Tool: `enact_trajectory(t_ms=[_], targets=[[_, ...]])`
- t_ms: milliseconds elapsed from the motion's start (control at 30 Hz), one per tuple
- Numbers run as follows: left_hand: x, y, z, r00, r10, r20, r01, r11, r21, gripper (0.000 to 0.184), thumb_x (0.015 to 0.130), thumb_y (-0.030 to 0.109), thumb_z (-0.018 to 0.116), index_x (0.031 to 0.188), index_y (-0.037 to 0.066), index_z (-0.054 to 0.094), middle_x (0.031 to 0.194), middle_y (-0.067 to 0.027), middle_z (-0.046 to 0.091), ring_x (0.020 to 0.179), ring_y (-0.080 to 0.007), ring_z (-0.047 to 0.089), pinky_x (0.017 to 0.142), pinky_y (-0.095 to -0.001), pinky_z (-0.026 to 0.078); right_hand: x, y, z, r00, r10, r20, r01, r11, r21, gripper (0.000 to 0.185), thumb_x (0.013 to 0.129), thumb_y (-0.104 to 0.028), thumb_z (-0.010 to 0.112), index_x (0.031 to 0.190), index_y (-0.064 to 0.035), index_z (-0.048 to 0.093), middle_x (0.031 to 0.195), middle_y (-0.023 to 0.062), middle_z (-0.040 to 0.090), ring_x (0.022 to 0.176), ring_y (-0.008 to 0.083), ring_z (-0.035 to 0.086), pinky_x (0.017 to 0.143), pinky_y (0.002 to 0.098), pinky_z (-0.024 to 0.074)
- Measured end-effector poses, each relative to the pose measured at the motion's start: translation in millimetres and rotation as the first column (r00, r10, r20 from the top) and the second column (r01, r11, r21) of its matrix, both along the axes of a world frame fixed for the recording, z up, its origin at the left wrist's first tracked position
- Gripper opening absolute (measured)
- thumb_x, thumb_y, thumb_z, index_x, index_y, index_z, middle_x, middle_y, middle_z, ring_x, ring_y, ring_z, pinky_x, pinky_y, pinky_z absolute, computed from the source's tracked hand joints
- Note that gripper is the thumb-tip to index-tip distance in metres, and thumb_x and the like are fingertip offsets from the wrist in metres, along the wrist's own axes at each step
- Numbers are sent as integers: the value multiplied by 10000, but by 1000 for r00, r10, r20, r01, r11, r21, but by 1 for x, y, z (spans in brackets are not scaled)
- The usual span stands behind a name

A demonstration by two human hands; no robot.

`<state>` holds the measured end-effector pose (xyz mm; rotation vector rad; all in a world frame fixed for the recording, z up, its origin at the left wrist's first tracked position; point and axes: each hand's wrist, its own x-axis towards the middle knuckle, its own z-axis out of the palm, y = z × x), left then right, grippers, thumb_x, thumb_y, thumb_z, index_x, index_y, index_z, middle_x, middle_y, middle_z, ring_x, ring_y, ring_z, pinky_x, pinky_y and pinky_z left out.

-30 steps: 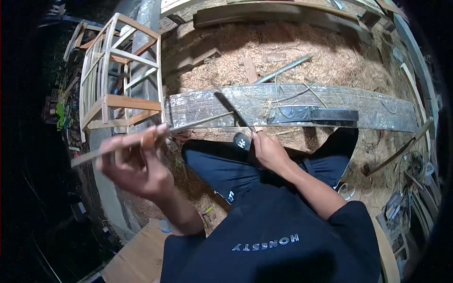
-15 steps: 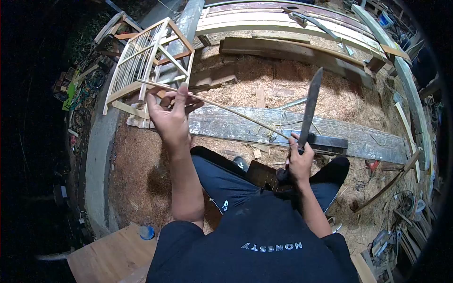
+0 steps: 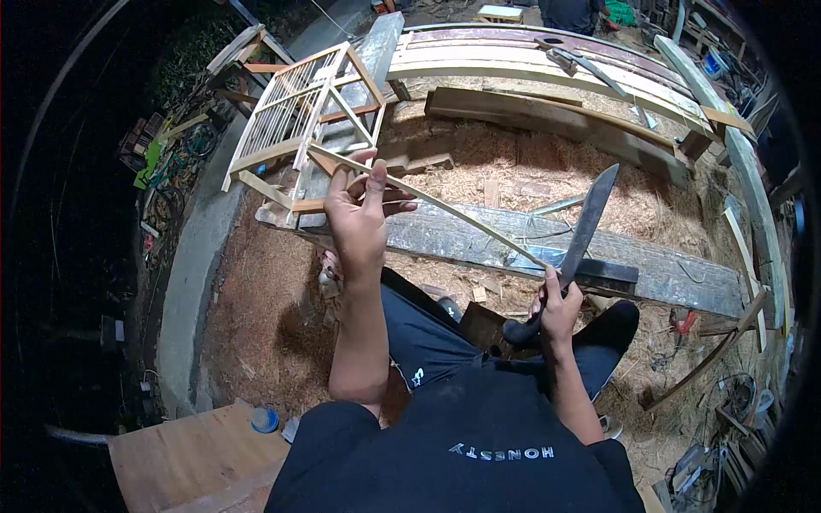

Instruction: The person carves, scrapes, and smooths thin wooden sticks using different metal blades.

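Observation:
A long thin wooden strip (image 3: pixel 462 217) slants from upper left to lower right between my hands. My left hand (image 3: pixel 357 224) pinches it near its upper end, thumb up, other fingers partly spread. My right hand (image 3: pixel 559 309) is closed around the dark handle of a large knife (image 3: pixel 587 224), its blade pointing up, and also grips the strip's lower end. Behind my left hand stands a slatted wooden frame (image 3: pixel 359 121). Below the strip a weathered plank (image 3: pixel 676 278) runs across, bearing a dark block (image 3: pixel 605 274).
Beyond the plank, a wide board (image 3: pixel 547 124) lies before a pale wooden bench (image 3: pixel 530 58). Wood shavings (image 3: pixel 256 333) cover the ground. At the lower left is a plywood sheet (image 3: pixel 188 457) with a blue-lidded container (image 3: pixel 264 420). Another person (image 3: pixel 571 15) is at the top edge.
My right hand has swung the knife upright and moved right, now gripping the strip's end too. My left hand has risen and turned, and the view has shifted, showing more of the far side.

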<state>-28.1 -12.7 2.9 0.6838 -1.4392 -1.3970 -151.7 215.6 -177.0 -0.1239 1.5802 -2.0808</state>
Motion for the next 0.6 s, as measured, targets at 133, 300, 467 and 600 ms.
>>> enact_trajectory(t_ms=[133,300,467,600], targets=[[0,2,-1,1000,-4,29,4,1000,-17,276,1008,215,555,1210,29,581,822,-108,679,646,-193,702,523,-305,606,-1,2,-6,999,28,-38,-25,998,58,334,987,-261,624,768,-36,511,560,10,493,388,107,491,354,279,380],[5,-5,8,990,134,49,-125,980,-156,293,1018,241,525,1235,59,603,757,-96,698,605,-130,666,491,-268,551,-4,5,-5,976,204,-80,-189,968,165,393,1040,-357,499,1097,15,608,633,-3,477,431,79,466,369,254,396],[18,-17,2,962,246,120,-197,928,-316,313,1004,246,578,1256,74,649,709,-36,669,581,-68,580,523,-221,447,-12,-6,-13,937,290,-197,-235,936,262,416,1066,-291,411,1168,35,649,632,54,562,469,126,539,459,299,437],[34,-27,-20,940,292,178,-212,906,-365,303,996,244,598,1234,75,679,689,5,630,581,-50,526,537,-207,419,-20,-23,-1,727,525,-442,-168,761,626,353,1031,-235,458,1149,23,669,655,149,619,545,271,617,566,396,493]])
